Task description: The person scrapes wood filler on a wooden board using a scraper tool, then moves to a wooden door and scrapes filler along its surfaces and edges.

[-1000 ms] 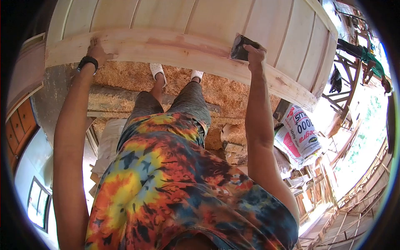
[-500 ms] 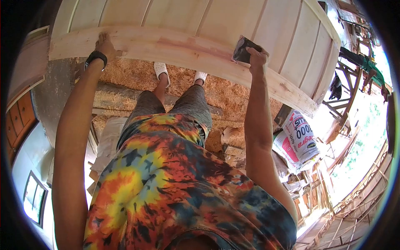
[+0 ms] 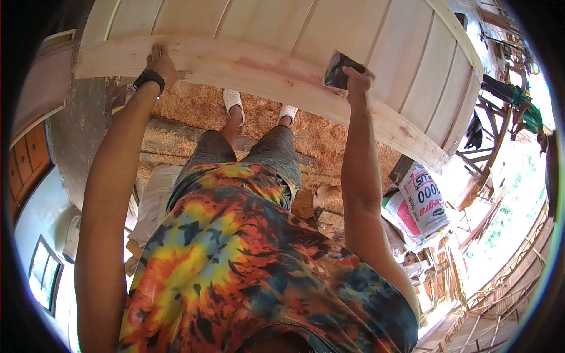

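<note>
A pale wooden panel (image 3: 265, 20) with grooved boards and a smooth edge rail (image 3: 235, 62) spans the top of the view. My left hand (image 3: 163, 66) rests on the rail at the left, fingers spread, with a black band on the wrist. My right hand (image 3: 358, 79) is closed around a dark flat block (image 3: 338, 72), which lies against the panel where the rail meets the boards. What the block's underside looks like is hidden. A reddish streak runs along the rail between my hands.
Wood shavings (image 3: 200, 106) cover the floor around my feet. A printed white sack (image 3: 418, 203) stands at the right below the panel. Another person (image 3: 529, 115) in green is at the far right, near wooden frames. Orange-brown drawers (image 3: 29, 167) are at the left.
The panel and my left hand appear shifted to the right in view. My right hand, with the block, has moved slightly left along the rail relative to the panel.
</note>
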Demonstrator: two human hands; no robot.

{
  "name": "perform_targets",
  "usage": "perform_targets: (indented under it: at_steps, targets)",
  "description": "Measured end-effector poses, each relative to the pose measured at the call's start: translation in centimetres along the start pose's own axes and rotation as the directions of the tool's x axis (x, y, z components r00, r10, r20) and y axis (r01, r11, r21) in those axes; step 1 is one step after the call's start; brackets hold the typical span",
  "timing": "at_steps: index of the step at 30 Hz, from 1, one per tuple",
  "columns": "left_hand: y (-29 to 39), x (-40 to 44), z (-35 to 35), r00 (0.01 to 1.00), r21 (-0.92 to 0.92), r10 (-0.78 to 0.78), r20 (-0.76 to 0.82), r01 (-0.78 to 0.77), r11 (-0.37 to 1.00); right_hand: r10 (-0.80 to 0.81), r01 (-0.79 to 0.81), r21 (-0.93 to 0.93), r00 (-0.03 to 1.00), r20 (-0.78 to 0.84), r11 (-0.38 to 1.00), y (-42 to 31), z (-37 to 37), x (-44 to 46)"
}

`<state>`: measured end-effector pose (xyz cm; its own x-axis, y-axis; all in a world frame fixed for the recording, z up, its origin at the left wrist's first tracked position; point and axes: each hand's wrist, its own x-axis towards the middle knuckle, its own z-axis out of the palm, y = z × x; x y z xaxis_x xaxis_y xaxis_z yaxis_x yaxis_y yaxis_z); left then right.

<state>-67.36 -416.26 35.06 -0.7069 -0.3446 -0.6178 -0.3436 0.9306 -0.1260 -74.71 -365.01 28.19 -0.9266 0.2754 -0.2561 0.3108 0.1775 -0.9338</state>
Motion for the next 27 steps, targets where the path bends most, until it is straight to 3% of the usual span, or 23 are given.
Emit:
perform_targets:
  at_steps: [2, 4, 8, 14, 16, 22, 27]
  targets:
    - [0.6, -0.5, -0.7, 1.000, 0.006, -0.015, 0.020, 0.015, 1.000, -0.092, 0.091, -0.017, 0.996, -0.020, 0.996, 0.2, 0.5, 0.1]
    - [0.5, -0.6, -0.6, 0.999, 0.011, -0.031, 0.040, 0.031, 0.999, 0.092, -0.092, -0.002, 0.996, 0.004, 0.996, -3.4, 1.4, -1.5]
    - [0.1, -0.3, 0.4, 1.000, -0.017, 0.006, -0.027, -0.006, 1.000, 0.076, -0.073, -0.089, 0.997, 0.032, 0.993, -3.9, 2.5, -1.9]
    - [0.7, -1.1, -0.7, 1.000, 0.004, -0.011, 0.021, 0.011, 1.000, 0.062, -0.065, 0.050, 0.995, 0.077, 0.997, -4.8, 5.1, -3.0]
    - [0.6, -1.0, -0.7, 1.000, 0.016, 0.001, 0.008, -0.001, 1.000, 0.079, -0.077, -0.034, 0.995, 0.065, 0.996, -2.4, 5.9, -2.1]
    - [0.4, -0.6, 0.2, 1.000, -0.003, -0.010, -0.016, 0.010, 1.000, 0.031, -0.019, -0.214, 0.998, 0.051, 0.977, -5.5, 8.5, -3.9]
    - [1.2, -1.5, -0.6, 0.999, -0.048, -0.045, 0.009, 0.046, 0.998, -0.063, 0.069, -0.214, 0.997, 0.032, 0.974, -3.9, 10.0, -3.3]
